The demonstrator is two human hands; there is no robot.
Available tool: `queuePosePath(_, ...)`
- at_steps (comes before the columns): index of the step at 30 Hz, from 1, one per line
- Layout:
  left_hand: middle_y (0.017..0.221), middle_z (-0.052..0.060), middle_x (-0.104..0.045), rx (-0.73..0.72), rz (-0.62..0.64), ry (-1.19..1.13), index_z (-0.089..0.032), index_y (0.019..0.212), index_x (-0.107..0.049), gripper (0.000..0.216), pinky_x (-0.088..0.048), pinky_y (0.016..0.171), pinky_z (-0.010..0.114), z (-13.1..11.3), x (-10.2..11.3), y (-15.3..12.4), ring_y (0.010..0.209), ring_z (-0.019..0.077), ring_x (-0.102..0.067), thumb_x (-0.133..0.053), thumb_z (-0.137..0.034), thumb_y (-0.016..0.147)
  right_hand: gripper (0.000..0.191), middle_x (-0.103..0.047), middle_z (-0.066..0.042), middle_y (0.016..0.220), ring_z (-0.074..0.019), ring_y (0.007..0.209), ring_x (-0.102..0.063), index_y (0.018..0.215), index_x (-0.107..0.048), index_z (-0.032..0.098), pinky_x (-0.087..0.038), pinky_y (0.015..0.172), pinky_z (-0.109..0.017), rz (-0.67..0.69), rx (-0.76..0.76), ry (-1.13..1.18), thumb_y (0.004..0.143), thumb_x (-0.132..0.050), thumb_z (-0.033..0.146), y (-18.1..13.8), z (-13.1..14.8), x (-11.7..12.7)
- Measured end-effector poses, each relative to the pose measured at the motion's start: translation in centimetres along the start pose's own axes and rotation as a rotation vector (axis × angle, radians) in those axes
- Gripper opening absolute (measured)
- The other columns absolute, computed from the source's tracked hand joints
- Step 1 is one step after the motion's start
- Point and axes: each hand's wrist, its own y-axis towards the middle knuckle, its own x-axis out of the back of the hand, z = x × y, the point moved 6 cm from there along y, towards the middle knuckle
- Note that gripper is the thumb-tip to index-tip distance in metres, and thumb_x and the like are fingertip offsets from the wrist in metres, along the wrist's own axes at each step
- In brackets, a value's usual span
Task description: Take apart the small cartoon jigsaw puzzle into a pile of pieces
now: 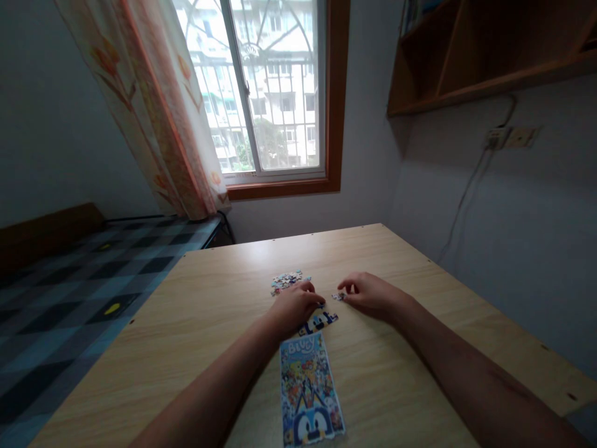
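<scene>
My left hand (297, 303) is bent over the table, its fingers closed at the tips on a small dark puzzle piece (321, 305) that they mostly hide. Just below it lies a joined strip of dark blue puzzle pieces (321, 321), partly covered by the hand. To the right, my right hand (370, 291) pinches a small light-coloured puzzle piece (337, 297) between thumb and fingers, close to the tabletop. Nearer to me is a picture sheet (311, 389) reading "Bluey", with a blue cartoon dog at its bottom edge.
Behind my left hand sits a loose pile of puzzle pieces (286, 280). The wooden table (224, 354) ends before the window wall. A bed with a checked cover (60, 292) adjoins on the left. A wall shelf (466, 81) hangs at upper right.
</scene>
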Motion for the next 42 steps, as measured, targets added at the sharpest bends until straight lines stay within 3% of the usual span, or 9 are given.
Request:
queuePosePath(16,0.104,0.006,-0.069,-0.013,0.018,0.046,-0.026,0.103,-0.074,0.023,-0.048,0.093,0.033,0.3,-0.6,0.4,0.099,0.0206,-0.062,-0.055,-0.021,0.093,0.022,-0.069,-0.003,0.08,-0.0134,0.069,-0.057,0.093,-0.075,0.018,-0.035,0.057,-0.021,0.061,-0.094,-0.011,0.074,-0.066,0.025,0.1,-1.5,-0.1)
queuePosePath(26,0.107,0.006,-0.068,0.009,0.02,0.067,-0.023,0.104,-0.072,0.023,-0.049,0.094,0.035,0.1,-0.6,0.3,0.102,0.0213,-0.061,-0.052,-0.018,0.093,0.019,-0.069,-0.003,0.081,-0.0135,0.073,-0.06,0.088,-0.072,0.014,-0.041,0.062,-0.02,0.017,-0.053,0.287,0.075,-0.067,0.027,1.2,-0.9,-1.9)
queuePosePath(34,0.105,0.006,-0.068,0.017,-0.011,0.045,-0.023,0.104,-0.069,0.022,-0.047,0.095,0.035,0.3,-0.8,0.3,0.104,0.0218,-0.06,-0.051,-0.019,0.094,0.026,-0.071,-0.002,0.083,-0.0143,0.073,-0.06,0.102,-0.076,0.021,-0.04,0.066,-0.023,-0.064,-0.058,0.028,0.079,-0.067,0.03,0.8,-0.1,-1.6)
queuePosePath(42,0.102,0.005,-0.067,0.042,-0.042,0.009,-0.021,0.1,-0.066,0.017,-0.047,0.091,0.034,0.5,-0.5,0.2,0.1,0.0223,-0.061,-0.054,-0.017,0.088,0.02,-0.071,-0.005,0.085,-0.0163,0.078,-0.061,0.094,-0.078,0.022,-0.04,0.068,-0.023,-0.059,-0.066,-0.049,0.078,-0.068,0.028,0.8,0.4,-1.6)
